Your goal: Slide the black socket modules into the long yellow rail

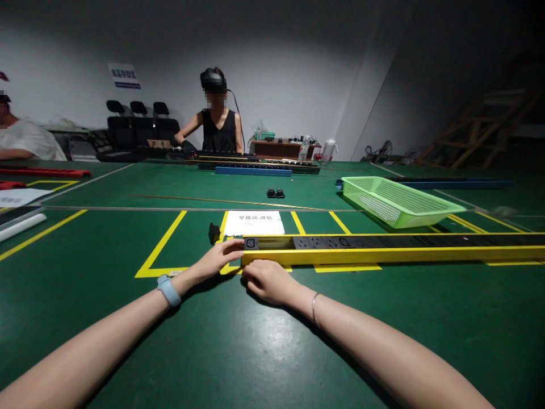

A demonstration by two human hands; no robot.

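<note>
A long yellow rail (383,254) lies across the green table (238,352), running off to the right, with a row of black socket modules (323,242) set in its channel. My left hand (219,258) pinches a black module (250,243) at the rail's left end. My right hand (268,281) rests curled against the front side of the rail's left end, fingers closed on the rail. Another small black module (213,233) stands just left of a white paper label (254,222).
A green plastic basket (395,201) sits behind the rail at right. Two small black parts (276,193) lie mid-table. Across the table a person wearing a headset (218,122) works on dark and blue rails (253,170). Another person (21,139) sits far left near red rails.
</note>
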